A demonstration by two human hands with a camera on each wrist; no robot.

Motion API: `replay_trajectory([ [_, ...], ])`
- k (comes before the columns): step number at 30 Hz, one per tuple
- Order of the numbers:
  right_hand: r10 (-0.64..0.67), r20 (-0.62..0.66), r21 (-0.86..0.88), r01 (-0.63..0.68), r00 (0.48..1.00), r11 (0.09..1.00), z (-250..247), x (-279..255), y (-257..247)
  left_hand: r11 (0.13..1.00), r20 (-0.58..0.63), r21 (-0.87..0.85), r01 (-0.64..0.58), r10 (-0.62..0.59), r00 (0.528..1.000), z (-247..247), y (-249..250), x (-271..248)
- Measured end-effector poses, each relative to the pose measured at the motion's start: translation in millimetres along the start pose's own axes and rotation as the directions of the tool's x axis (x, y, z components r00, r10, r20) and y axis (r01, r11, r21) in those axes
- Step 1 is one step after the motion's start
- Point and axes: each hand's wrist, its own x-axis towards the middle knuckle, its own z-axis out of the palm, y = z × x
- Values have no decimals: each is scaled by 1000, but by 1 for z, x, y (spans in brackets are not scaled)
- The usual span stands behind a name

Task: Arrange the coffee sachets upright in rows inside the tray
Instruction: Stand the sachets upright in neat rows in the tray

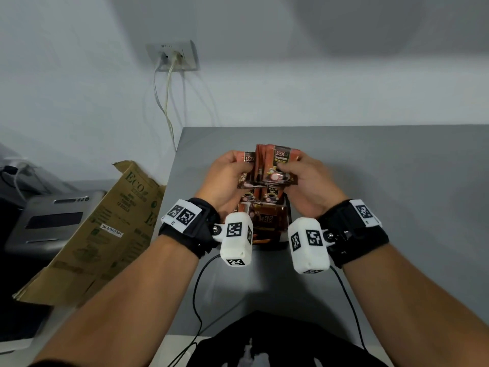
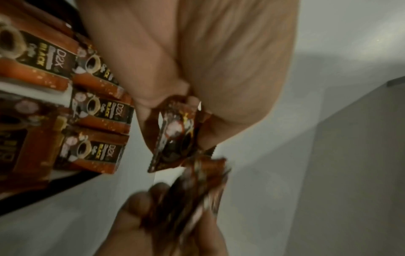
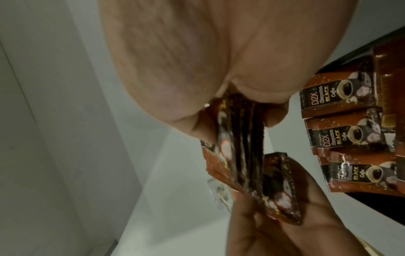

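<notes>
Over the grey table [image 1: 383,186] both hands hold brown D2X coffee sachets. My left hand [image 1: 242,165] pinches a single sachet [image 1: 247,168] between thumb and fingers; the left wrist view shows this sachet [image 2: 175,136] edge-on. My right hand [image 1: 285,169] grips a stack of several sachets [image 1: 279,165], and the right wrist view shows the stack [image 3: 241,135] fanned. The two hands are close together, the sachets nearly touching. Below them a black tray [image 2: 65,183] holds rows of upright sachets [image 1: 264,197]. The wrist cameras hide the tray's near part.
A folded cardboard box [image 1: 105,229] leans at the table's left edge, beside a grey machine [image 1: 53,215]. A wall socket [image 1: 173,55] with hanging cables is behind. Black cables [image 1: 197,287] run from the wrist cameras toward my body.
</notes>
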Motion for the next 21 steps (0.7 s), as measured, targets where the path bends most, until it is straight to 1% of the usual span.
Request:
replay_trajectory([
  [1,-5,25,-46,7,1000,999,3,-1,1,997,39,-72,20,-17,999,4,1,-3],
  [2,-12,41,-101,16,999,995,7,-4,1,994,80,-99,43,-35,996,8,3,-6],
  [3,-26,55,-169,35,998,985,9,-5,0,993,126,-100,68,-55,990,10,5,-10],
  [4,-58,56,-286,72,997,956,11,-7,-1,992,172,-94,86,-68,983,10,7,-12],
  [5,-103,55,-439,117,993,891,13,-8,-2,991,211,-97,96,-74,975,9,8,-14],
  [6,-148,65,-592,158,987,790,15,-10,-3,989,233,-99,107,-81,969,8,10,-16],
  [7,-176,92,-698,190,980,691,17,-11,-5,987,243,-106,120,-91,966,6,10,-16],
  [9,-214,145,-809,240,966,536,22,-9,-7,990,223,-83,114,-93,970,2,10,-16],
  [11,-265,193,-870,289,945,399,25,-3,-10,994,171,-70,84,-71,983,1,12,-14],
  [12,-279,236,-876,328,931,353,26,-3,-14,995,168,-72,74,-61,984,1,15,-14],
  [13,-270,297,-867,378,916,326,26,-2,-17,993,172,-82,80,-65,983,1,17,-14],
  [15,-172,415,-855,448,893,260,29,-5,-23,988,191,-114,102,-79,979,0,17,-14],
  [17,-103,466,-863,478,879,164,31,-4,-22,980,199,-144,136,-107,974,1,15,-16],
  [19,-117,482,-864,493,869,105,33,0,-18,971,230,-171,164,-123,965,0,11,-17],
  [21,-117,526,-839,536,842,89,34,2,-14,966,261,-202,158,-102,960,-1,9,-17],
])
